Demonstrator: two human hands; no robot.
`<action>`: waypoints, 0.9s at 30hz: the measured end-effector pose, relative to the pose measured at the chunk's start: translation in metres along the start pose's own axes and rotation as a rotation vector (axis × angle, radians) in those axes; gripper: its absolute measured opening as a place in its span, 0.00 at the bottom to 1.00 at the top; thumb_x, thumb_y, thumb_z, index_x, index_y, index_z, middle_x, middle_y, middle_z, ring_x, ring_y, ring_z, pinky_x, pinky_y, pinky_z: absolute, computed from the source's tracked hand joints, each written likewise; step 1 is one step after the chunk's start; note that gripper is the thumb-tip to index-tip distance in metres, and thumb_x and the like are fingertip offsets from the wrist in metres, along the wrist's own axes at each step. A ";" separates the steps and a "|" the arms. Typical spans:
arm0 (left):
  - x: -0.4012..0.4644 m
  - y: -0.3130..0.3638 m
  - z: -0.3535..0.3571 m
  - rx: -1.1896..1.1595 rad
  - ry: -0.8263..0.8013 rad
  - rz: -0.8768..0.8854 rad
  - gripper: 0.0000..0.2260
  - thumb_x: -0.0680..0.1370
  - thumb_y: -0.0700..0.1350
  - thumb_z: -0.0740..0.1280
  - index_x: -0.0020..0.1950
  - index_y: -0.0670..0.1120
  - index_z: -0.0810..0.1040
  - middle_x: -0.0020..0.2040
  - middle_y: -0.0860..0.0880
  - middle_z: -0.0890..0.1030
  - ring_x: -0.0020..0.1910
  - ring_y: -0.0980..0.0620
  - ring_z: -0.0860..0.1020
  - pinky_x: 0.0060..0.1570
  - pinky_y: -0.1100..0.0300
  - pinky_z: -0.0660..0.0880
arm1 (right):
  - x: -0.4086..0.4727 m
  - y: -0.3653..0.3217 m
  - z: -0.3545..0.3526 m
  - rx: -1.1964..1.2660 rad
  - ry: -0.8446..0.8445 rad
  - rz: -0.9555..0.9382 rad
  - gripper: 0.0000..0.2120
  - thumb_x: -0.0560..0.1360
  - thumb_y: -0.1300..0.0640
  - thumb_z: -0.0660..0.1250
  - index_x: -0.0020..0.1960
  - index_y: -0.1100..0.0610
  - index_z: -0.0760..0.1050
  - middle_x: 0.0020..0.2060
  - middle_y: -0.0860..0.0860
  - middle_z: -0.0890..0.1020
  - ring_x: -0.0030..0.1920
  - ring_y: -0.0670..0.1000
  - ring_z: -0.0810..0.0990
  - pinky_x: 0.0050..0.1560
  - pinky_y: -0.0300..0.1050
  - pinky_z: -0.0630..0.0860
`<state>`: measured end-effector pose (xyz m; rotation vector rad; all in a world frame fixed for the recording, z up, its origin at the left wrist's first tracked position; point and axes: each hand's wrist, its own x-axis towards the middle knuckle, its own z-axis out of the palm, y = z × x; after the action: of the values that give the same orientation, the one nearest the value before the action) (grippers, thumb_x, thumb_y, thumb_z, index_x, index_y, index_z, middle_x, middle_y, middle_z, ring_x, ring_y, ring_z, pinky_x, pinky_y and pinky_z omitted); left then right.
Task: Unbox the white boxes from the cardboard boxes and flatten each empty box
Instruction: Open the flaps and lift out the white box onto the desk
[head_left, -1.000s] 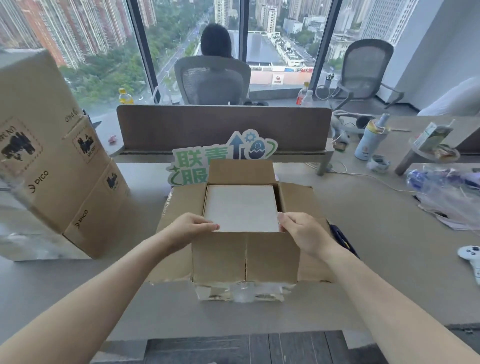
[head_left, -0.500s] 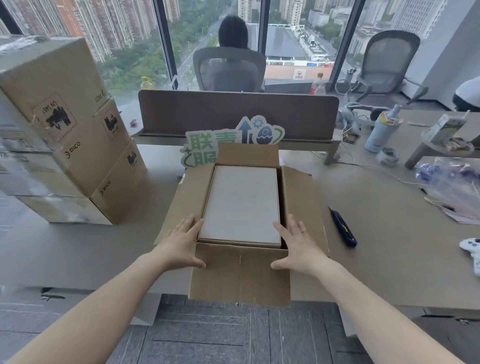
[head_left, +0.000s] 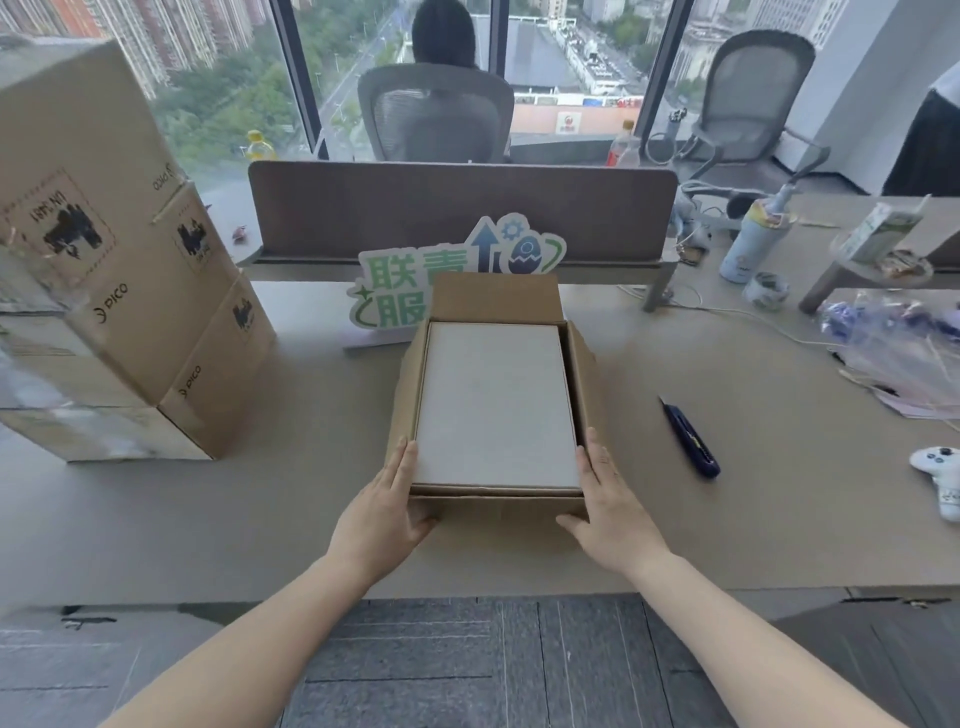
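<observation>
The scene is a grey office desk (head_left: 260, 519) in front of tall windows, where a person sits behind the divider with the back turned. At the left stands a stack of closed cardboard boxes (head_left: 130, 291), not yet opened. Next comes the left hand (head_left: 382, 514): half a second ago it lay flat on the folded-out side flap, and now it presses with straight fingers against the left side of the open cardboard box (head_left: 498, 506), thumb at the front corner. In the middle, the white box (head_left: 496, 402) is still inside, its top level with the rim, so it is not lifted at all. The side flaps, which were spread wide before, are now pushed down along the walls, and the box seems further from the desk edge. The right hand (head_left: 605, 506) does the same on the right side, fingers straight and together. This probably means the person is steadying the carton before drawing the white box out. Further right a dark blue utility knife (head_left: 691, 439) lies well apart, then a white game controller (head_left: 943, 475)
</observation>
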<state>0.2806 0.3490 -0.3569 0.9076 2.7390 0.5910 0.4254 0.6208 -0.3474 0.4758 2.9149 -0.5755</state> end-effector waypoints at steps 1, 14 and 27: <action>-0.004 0.000 -0.002 0.012 -0.006 0.013 0.45 0.76 0.60 0.67 0.81 0.51 0.41 0.80 0.56 0.43 0.77 0.52 0.60 0.67 0.57 0.68 | -0.003 -0.001 -0.001 0.005 -0.012 0.002 0.46 0.79 0.42 0.64 0.80 0.58 0.37 0.76 0.47 0.28 0.79 0.50 0.37 0.78 0.45 0.46; 0.079 0.044 -0.051 0.027 -0.051 -0.005 0.25 0.83 0.53 0.56 0.75 0.41 0.62 0.74 0.44 0.68 0.77 0.43 0.55 0.73 0.51 0.58 | 0.055 -0.051 -0.061 0.099 0.071 0.282 0.18 0.81 0.51 0.56 0.67 0.58 0.71 0.62 0.60 0.76 0.64 0.63 0.71 0.61 0.53 0.72; 0.096 0.059 -0.045 0.183 -0.110 -0.312 0.29 0.82 0.53 0.56 0.76 0.37 0.54 0.71 0.41 0.70 0.73 0.41 0.60 0.68 0.51 0.64 | 0.104 -0.042 -0.069 -0.236 -0.075 0.374 0.24 0.81 0.43 0.47 0.59 0.56 0.76 0.56 0.56 0.80 0.60 0.58 0.73 0.57 0.52 0.66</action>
<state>0.2222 0.4366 -0.2964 0.5099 2.7847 0.2295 0.3090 0.6398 -0.2886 0.9124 2.6742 -0.1906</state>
